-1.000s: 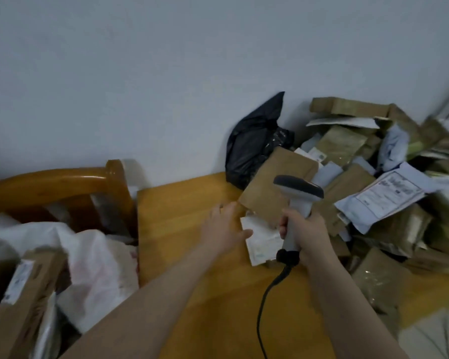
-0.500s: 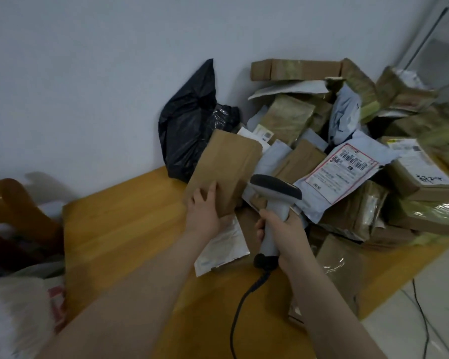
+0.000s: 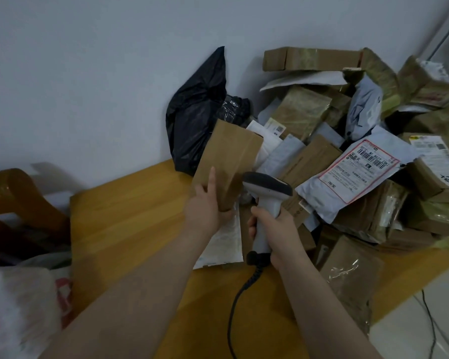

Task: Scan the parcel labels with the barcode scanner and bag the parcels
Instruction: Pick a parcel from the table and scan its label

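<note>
My left hand [image 3: 206,208] grips the lower edge of a flat brown parcel [image 3: 230,159] and holds it tilted up, plain back side toward me. My right hand [image 3: 272,234] is wrapped round the grip of a grey barcode scanner [image 3: 266,203], whose dark head sits just right of the parcel. The scanner's black cable [image 3: 237,304] runs down over the wooden table [image 3: 130,224]. A white flat parcel [image 3: 223,244] lies on the table under my hands. No label shows on the brown parcel from here.
A heap of brown boxes and grey mailers [image 3: 353,164] fills the table's right side against the wall. A black plastic bag [image 3: 197,115] stands behind the brown parcel. A wooden chair arm [image 3: 16,193] and a white bag [image 3: 18,312] are at left. Cables [image 3: 430,322] lie on the floor.
The view swung right toward the heap. My left hand moved from the table onto the brown parcel and lifted it upright. The scanner stayed in my right hand.
</note>
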